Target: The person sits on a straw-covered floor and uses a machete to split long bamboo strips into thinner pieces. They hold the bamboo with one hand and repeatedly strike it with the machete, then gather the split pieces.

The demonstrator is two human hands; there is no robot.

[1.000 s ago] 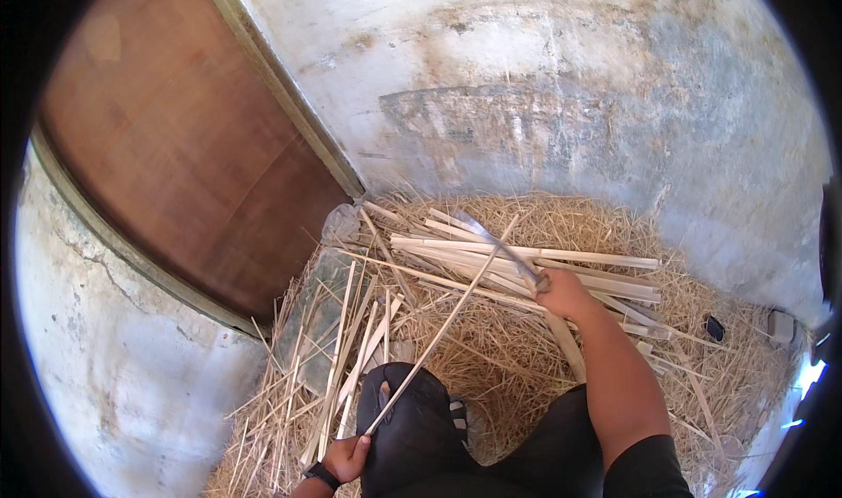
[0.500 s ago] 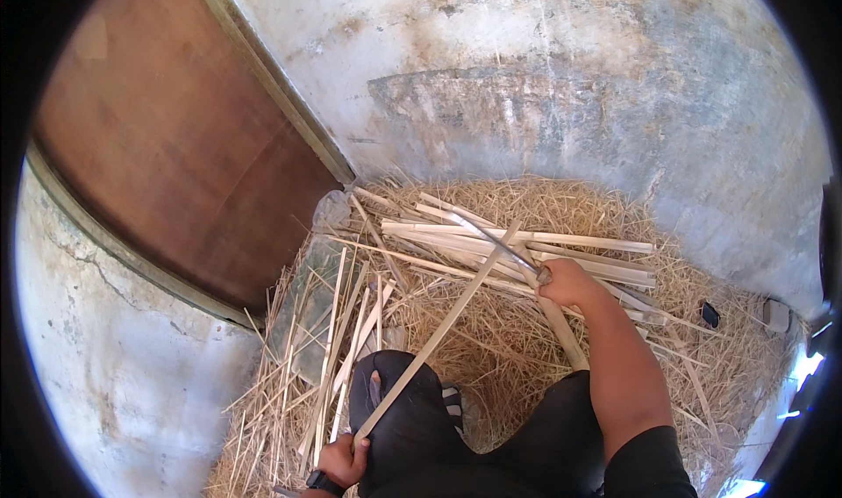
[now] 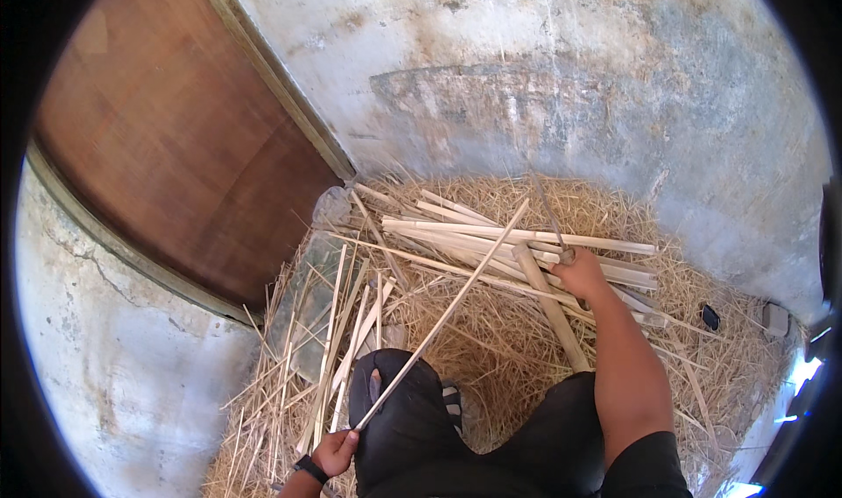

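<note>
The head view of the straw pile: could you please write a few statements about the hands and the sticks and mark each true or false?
1. The left hand has its grip on the near end of a long thin strip. True.
2. The right hand rests on the wooden door. False: it holds a knife over the bundle of split sticks, far from the door.
3. The floor is covered by straw. True.
4. The long thin strip lies flat among the bundle. False: it slants from the left hand up across the bundle.
</note>
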